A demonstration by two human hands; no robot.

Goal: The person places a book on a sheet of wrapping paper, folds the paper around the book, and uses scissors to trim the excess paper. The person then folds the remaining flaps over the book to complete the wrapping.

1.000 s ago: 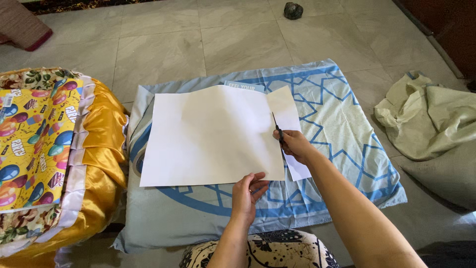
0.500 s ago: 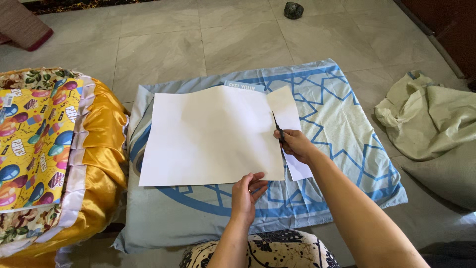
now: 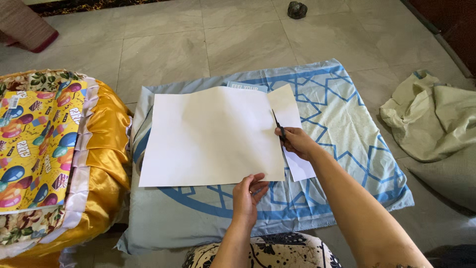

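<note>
A large white sheet of paper lies on a pale blue patterned pillow. My right hand grips black scissors, blades pointing away, in a cut running up the sheet's right side. A narrow white strip to the right of the blades stays joined at the top. My left hand pinches the sheet's near edge, close to the cut's start.
A gold satin cushion with colourful balloon-print paper on it sits at the left. A crumpled cream cloth lies at the right on the tiled floor. A small dark object rests far back.
The view has shifted slightly; hands, scissors and paper stay almost where they were.
</note>
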